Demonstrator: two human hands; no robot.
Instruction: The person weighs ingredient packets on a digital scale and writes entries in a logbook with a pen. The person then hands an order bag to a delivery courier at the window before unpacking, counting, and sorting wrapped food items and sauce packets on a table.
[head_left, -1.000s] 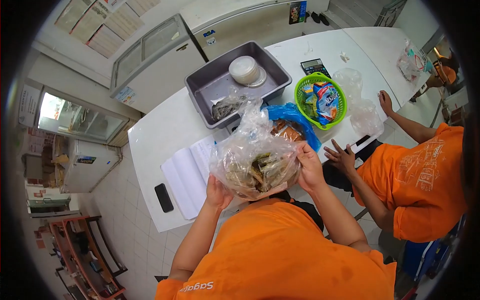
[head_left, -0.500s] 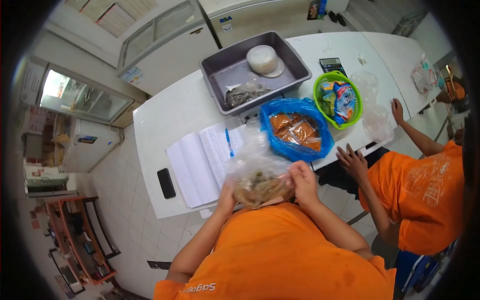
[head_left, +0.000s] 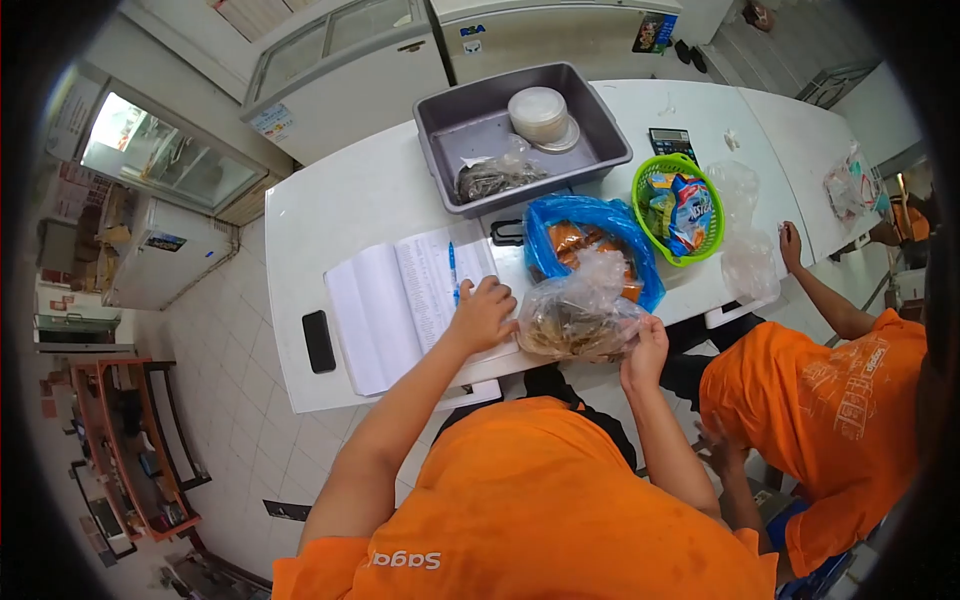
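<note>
A clear plastic bag [head_left: 575,325] with brownish contents is held at the table's front edge, overlapping the front of a blue plastic bag [head_left: 545,245] of orange-brown packets. My right hand [head_left: 647,355] pinches its right side. My left hand [head_left: 482,315] is at the lower right of an open notebook [head_left: 395,300], its fingers apart and curved. Its fingertips come close to the clear bag's left side; whether they touch it I cannot tell. A blue pen [head_left: 453,268] lies on the written page, just above my left hand.
A grey tub [head_left: 435,140] with round plastic containers and a dark bagged item stands at the back. Right of the blue bag is a green basket [head_left: 716,215] of packets, near a calculator [head_left: 672,143]. A phone [head_left: 318,341] lies left. A person in orange [head_left: 800,400] is at right.
The clear bag has moved right, toward the blue bag. My left hand has let go of it and moved up over the notebook; my right hand still grips it. The other person's near hand has left the table.
</note>
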